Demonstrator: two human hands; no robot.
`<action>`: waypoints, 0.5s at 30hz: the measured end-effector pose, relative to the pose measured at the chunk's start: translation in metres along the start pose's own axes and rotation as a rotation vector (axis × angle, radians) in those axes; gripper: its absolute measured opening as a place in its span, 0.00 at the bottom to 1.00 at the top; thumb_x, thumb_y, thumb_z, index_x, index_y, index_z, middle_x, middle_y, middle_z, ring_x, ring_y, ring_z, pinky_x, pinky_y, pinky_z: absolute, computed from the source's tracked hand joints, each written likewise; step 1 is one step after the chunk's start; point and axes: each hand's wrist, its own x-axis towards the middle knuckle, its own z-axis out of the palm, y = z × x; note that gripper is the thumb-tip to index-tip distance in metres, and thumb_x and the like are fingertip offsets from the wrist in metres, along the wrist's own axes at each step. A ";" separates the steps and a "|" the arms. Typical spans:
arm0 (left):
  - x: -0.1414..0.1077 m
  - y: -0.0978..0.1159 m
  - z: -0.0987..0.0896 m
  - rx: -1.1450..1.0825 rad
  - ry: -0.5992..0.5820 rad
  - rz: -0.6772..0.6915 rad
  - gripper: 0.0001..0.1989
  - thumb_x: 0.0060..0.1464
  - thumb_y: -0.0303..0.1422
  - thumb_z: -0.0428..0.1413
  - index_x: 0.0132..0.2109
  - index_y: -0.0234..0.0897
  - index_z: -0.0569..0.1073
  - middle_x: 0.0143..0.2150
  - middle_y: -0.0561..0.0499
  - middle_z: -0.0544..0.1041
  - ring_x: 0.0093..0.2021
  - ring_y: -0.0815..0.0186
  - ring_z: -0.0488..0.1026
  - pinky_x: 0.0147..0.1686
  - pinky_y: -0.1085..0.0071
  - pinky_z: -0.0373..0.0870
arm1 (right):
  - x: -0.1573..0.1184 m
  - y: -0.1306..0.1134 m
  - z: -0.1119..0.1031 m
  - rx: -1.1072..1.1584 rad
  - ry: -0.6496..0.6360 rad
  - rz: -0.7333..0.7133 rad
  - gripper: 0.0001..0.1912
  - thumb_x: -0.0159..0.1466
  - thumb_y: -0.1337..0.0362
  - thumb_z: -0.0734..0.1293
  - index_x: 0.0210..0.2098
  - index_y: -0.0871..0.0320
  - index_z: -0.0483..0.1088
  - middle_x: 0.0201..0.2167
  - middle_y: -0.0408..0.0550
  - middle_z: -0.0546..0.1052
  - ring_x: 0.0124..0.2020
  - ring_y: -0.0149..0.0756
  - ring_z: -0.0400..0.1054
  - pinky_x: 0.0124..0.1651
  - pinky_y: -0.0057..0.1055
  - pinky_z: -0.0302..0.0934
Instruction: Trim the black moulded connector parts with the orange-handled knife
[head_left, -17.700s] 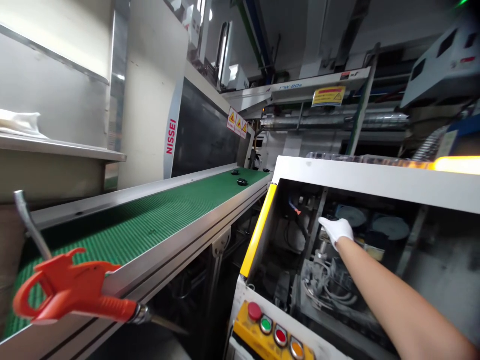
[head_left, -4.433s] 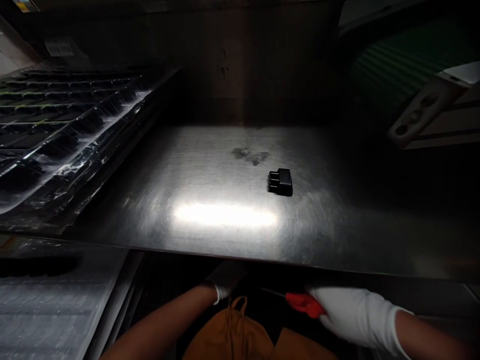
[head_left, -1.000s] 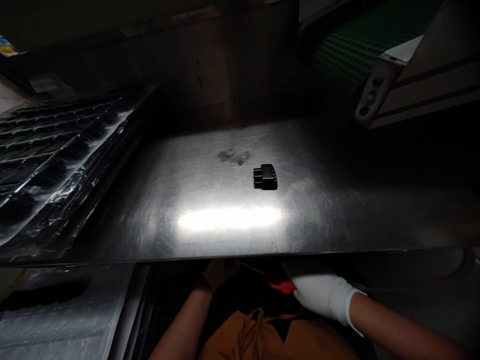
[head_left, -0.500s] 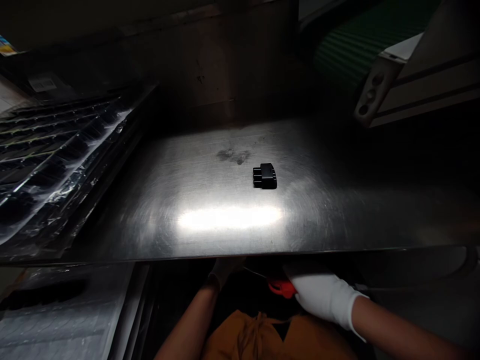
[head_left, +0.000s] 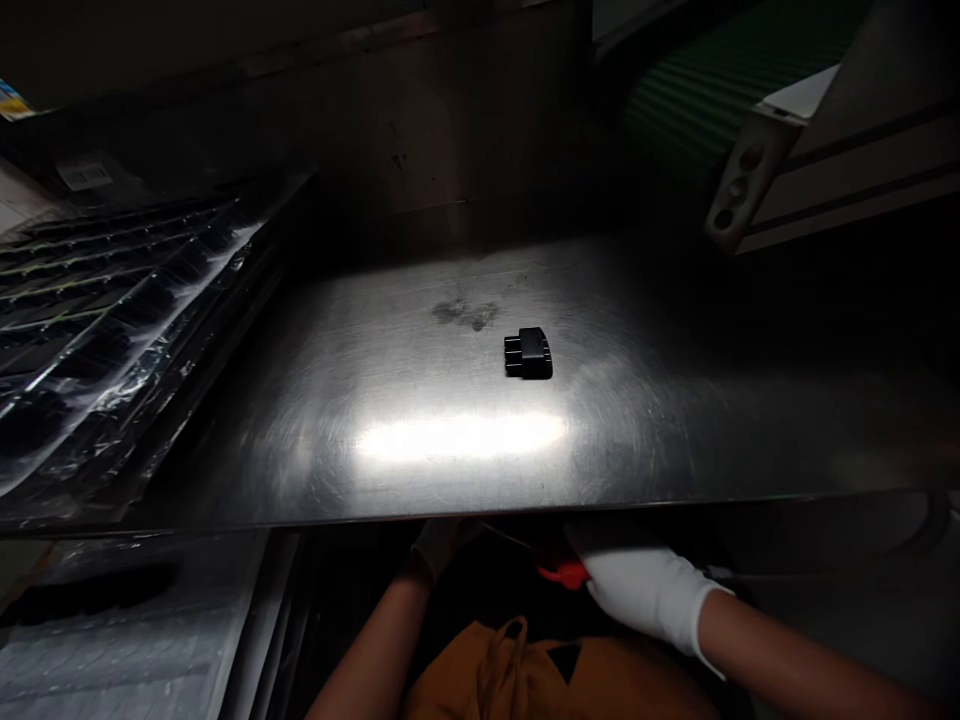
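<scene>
Head view, looking forward and down across a brushed stainless-steel desk [head_left: 337, 430].

Centre of the frame: a small black plastic block with three short prongs [head_left: 529, 353] lies flat on the steel, touching nothing else. Its outline is too compact for a long axis to be sure; the row of prongs runs along its left end, roughly square to the desk's near edge.

Lower right: the white-gloved right hand [head_left: 645, 590], just below that edge. Its grip is closed around the handle of an orange-red plastic blow gun [head_left: 561, 573].

Lower centre: the left hand [head_left: 442, 548], gloved and in shadow. Whether its grip is open or closed cannot be told, and nothing held shows.

The block lies ahead of both hands and sideways between them; neither hand is clearly nearer.

Upper left: a stack of clear moulded plastic trays [head_left: 112, 290]. Upper right: a green ribbed conveyor belt [head_left: 697, 100]. Bottom centre: an orange garment [head_left: 517, 670].
</scene>
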 end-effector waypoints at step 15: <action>-0.006 -0.020 -0.011 0.616 0.122 0.312 0.11 0.55 0.34 0.56 0.45 0.39 0.77 0.46 0.44 0.80 0.50 0.49 0.74 0.54 0.51 0.70 | 0.002 -0.011 -0.007 0.033 -0.058 0.027 0.22 0.61 0.72 0.57 0.53 0.63 0.71 0.50 0.63 0.74 0.51 0.52 0.69 0.55 0.42 0.61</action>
